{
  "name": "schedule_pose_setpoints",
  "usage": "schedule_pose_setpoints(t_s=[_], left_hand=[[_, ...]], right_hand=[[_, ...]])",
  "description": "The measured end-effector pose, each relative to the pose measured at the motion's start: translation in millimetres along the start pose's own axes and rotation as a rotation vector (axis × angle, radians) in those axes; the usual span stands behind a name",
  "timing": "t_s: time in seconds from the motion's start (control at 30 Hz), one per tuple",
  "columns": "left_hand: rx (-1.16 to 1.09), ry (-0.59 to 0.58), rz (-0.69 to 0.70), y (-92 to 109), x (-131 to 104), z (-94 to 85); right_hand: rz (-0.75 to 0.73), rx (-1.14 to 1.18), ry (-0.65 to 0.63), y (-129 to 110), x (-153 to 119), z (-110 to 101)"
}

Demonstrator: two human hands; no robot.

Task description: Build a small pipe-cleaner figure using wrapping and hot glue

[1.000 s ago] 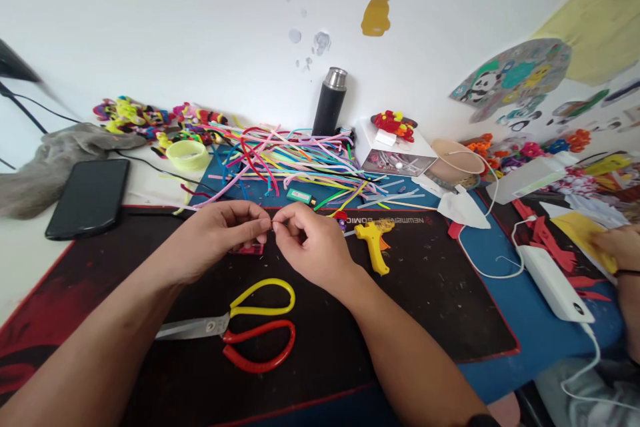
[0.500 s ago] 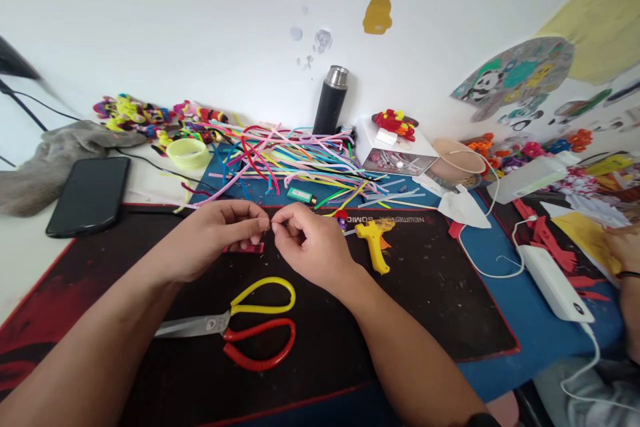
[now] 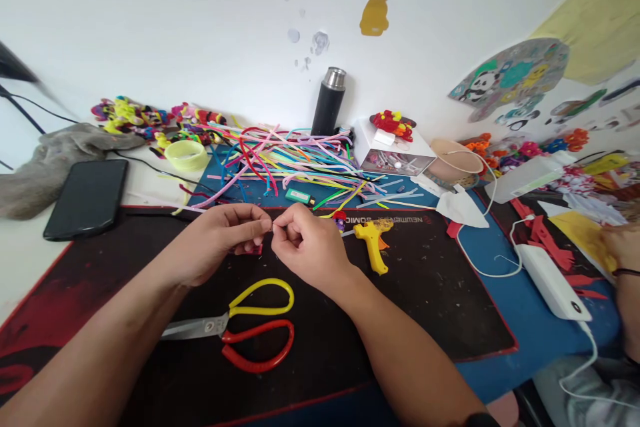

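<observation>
My left hand [image 3: 225, 240] and my right hand [image 3: 307, 247] meet fingertip to fingertip above the black mat [image 3: 415, 307]. Both are pinched, and whatever lies between the fingertips is too small to make out. Under my left fingers a small pink-red piece [image 3: 256, 250] is partly hidden. Scissors with one yellow and one red handle [image 3: 260, 365] lie open on the mat, nearer to me. To the right of my right hand is a yellow glue gun [image 3: 373, 247], and a small purple and red item [image 3: 340, 220] sits by its nozzle.
Colourful pipe cleaners [image 3: 295, 160] are heaped behind the mat, near a black flask [image 3: 329, 103] and a white box [image 3: 365, 140]. A phone [image 3: 87, 199] lies at left. A power bank [image 3: 553, 283] and another person's hand [image 3: 620, 247] are at right.
The fingertips of my two hands have drawn slightly closer together. The whole view has shifted a little; the things on the table stay where they were.
</observation>
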State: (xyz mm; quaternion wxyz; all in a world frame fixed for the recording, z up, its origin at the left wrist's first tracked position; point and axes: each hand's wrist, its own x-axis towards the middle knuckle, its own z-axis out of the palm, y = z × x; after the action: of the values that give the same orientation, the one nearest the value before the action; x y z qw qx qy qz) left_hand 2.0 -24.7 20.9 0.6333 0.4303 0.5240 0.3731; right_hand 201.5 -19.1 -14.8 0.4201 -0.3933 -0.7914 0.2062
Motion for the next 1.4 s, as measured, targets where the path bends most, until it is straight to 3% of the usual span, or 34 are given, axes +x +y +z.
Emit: schedule_pose_setpoints(t_s=[0.33,0.7,1.4], left_hand=[[-0.137,0.11,0.075,-1.5,-2.4,19.1],[-0.14,0.174,0.086,3.0,-3.0,14.3],[-0.106,0.101,0.109,-2.7,-2.1,9.4]], right_hand=[[-0.004,-0.04,0.134,0.4,0.3,8.8],[0.094,0.19,0.027,-1.5,4.9,-3.1],[0.036,0.066,0.029,1.1,2.3,-5.2]])
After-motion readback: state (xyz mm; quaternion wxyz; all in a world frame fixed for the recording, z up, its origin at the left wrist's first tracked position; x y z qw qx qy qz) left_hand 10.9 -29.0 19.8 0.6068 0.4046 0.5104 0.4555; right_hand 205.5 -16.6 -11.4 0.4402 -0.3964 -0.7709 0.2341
